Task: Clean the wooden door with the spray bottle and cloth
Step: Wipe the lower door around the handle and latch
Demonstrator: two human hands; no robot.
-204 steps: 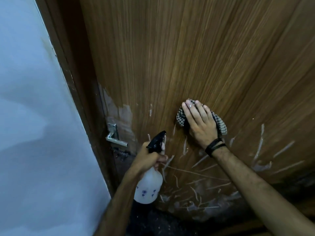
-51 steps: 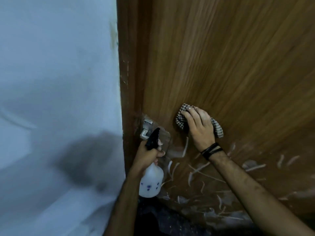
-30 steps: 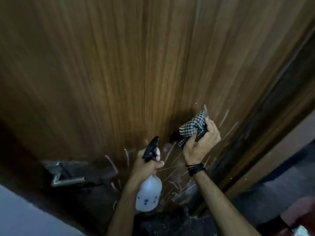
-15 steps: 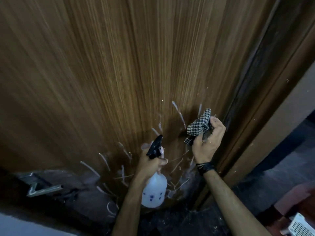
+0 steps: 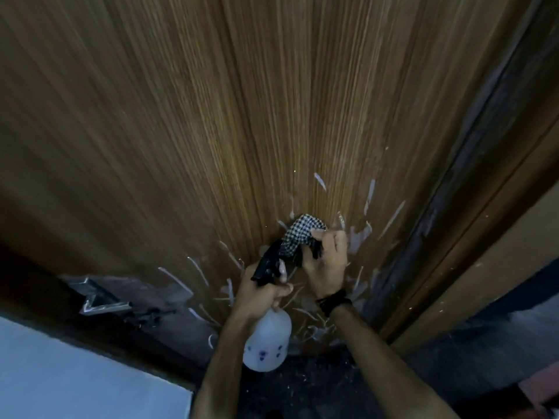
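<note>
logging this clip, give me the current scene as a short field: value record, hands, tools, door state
left hand: left hand grips the neck of the white plastic spray bottle with black trigger head, nozzle toward the door
right hand: right hand clutches the bunched black-and-white checked cloth
cloth contact: at the door face; firm contact unclear
door: brown wood-grain door, whitish streaks around the hands
handle: silver metal lever handle, at lower left of the view
wrist: black band on right wrist
</note>
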